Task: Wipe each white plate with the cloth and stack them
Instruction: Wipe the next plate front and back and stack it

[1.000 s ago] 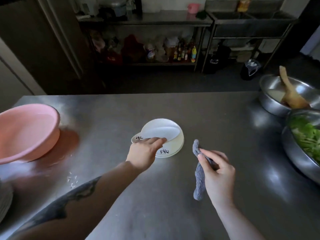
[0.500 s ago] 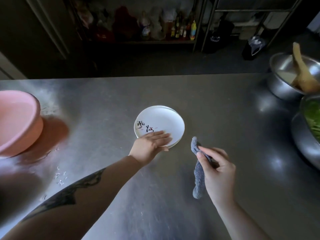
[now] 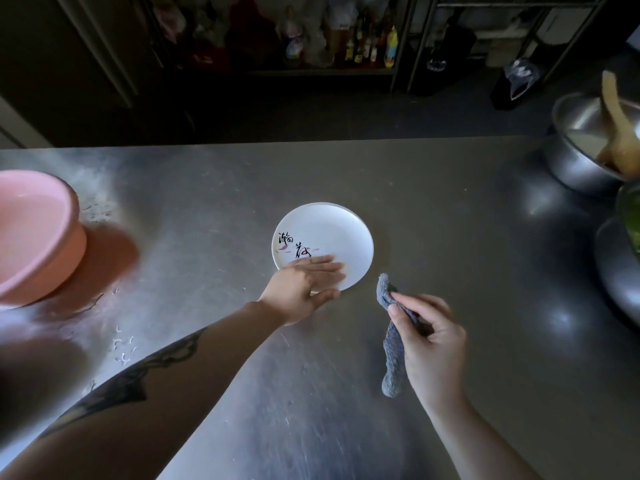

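Since a second ago, the tilted round white plate with black brush lettering (image 3: 323, 245) has come down flat onto the stack, and my left hand (image 3: 304, 284) has flattened out on it.

Head view: I see my left hand lying with straight fingers pressed on the plate's near edge, thumb at the rim, gripping nothing. A second white rim peeks out at the far edge, so the plate sits on at least one other; how many I cannot tell. The stack stands near the middle of the brushed steel bench (image 3: 433, 209). My right hand (image 3: 427, 341) is just to the right of the plate, clear of it, thumb and curled fingers pinching a grey terry cloth (image 3: 393, 355) whose lower end hangs toward the bench. A pink plastic basin (image 3: 34, 233) stands at the left edge. At the right stand a steel bowl with a wooden spoon (image 3: 585, 147) and a steel bowl of green leaves (image 3: 620, 268).
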{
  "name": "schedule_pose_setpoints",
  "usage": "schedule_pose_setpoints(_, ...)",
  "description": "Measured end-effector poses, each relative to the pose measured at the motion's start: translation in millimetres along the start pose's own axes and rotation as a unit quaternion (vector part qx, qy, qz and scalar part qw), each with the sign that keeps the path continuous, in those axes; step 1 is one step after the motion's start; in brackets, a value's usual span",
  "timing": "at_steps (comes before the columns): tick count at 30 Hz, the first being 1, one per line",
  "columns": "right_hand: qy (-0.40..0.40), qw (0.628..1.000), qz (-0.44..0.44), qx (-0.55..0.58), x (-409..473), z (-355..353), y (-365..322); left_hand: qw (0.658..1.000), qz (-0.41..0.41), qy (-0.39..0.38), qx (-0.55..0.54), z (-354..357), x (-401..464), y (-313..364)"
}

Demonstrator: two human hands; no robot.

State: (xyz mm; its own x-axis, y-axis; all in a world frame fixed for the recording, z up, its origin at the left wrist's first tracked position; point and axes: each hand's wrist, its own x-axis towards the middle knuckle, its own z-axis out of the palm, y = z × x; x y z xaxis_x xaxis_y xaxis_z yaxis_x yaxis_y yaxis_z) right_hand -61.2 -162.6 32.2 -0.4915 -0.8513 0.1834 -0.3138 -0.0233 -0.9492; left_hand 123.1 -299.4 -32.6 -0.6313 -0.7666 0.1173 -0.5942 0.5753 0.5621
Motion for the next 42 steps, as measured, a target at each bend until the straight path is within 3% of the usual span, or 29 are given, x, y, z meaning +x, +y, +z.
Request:
schedule_pose_setpoints(13, -0.006, 1.0, 0.002, -0.002, -4.4, -0.1, 1.6, 0.998, -0.05, 0.026, -0.035, 6.5, 9.6, 11.4)
schedule_pose_setpoints(17, -0.031, 0.999, -0.008, -0.027, -5.5, -1.3, -6.4, 0.988, -0.119, 0.06, -0.073, -4.9, 0.6, 28.8)
schedule_pose_setpoints(21, -0.099, 0.992, -0.039, -0.067, -10.5, -4.9, -23.2, 0.949, -0.24, 0.145, -0.141, -28.1, -46.7, 56.9)
schedule_pose_setpoints(25, -0.157, 0.974, -0.108, -0.121, -29.0, -0.3, -36.8, 0.917, -0.325, 0.213, -0.089, -43.1, -139.0, 84.1)
schedule_pose_setpoints(32, -0.3, 0.929, -0.186, -0.107, -83.0, 56.6, -62.5, 0.819, -0.447, 0.359, -0.01, -75.2, -287.1, 110.4)
schedule_pose_setpoints(37, -0.37, 0.901, -0.211, -0.077, -141.2, 117.7, -95.3, 0.756, -0.519, 0.398, -0.005, -106.8, -369.6, 97.4)
schedule_pose_setpoints(42, -0.385, 0.891, -0.23, -0.065, -186.2, 182.0, -124.1, 0.701, -0.548, 0.456, -0.016, -153.3, -434.8, 53.4)
